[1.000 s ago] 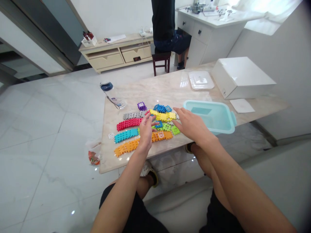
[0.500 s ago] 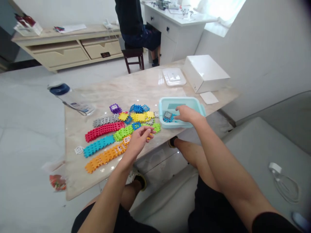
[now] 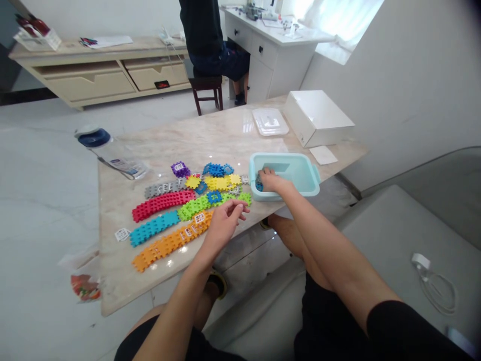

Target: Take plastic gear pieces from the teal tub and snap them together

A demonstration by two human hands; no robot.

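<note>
My right hand [image 3: 269, 180] reaches down inside the light teal plastic bin [image 3: 304, 193], over a few small blue pieces [image 3: 259, 183] at its left end. Its fingertips are hidden among the pieces, so its grip does not show. Just left of the bin my left hand [image 3: 227, 216] hovers over the table's front edge, fingers loosely bent and apart, with nothing visible in them. Beside it lie toothed plastic building tiles in rows by colour: orange [image 3: 165, 245], turquoise [image 3: 155, 228], green [image 3: 193, 206], red [image 3: 162, 204], grey [image 3: 152, 190], yellow [image 3: 218, 183], blue [image 3: 215, 169] and purple [image 3: 181, 169].
A clear bottle with a blue lid [image 3: 93, 138] lies at the table's left. Behind the bin are a translucent lid [image 3: 270, 122], a white box [image 3: 319, 113] and a white card [image 3: 323, 155]. Another person [image 3: 205, 45] sits on a stool by a white desk [image 3: 263, 40].
My right hand has moved left and lower into the bin, onto the blue pieces. My left hand has shifted slightly right and down, toward the bin.
</note>
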